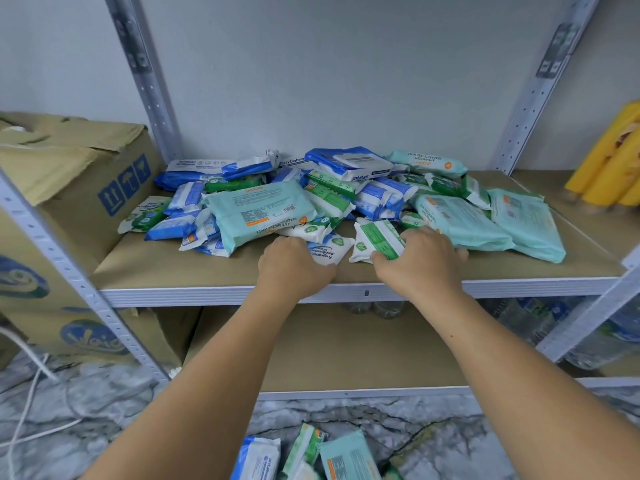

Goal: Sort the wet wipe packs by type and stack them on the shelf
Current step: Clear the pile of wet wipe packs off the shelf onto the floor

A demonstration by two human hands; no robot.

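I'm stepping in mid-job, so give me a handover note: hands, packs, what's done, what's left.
Left hand: resting on a small white-green pack at the pile's front edge; grip unclear.
Right hand: closing on another green pack; not lifted.
Packs: blue, green and teal ones lie mixed in one heap on the shelf. A few more lie on the floor below.
Done: nothing sorted that I can see; no stacks.
Left: split by type, stack each on the shelf, collect the floor ones.
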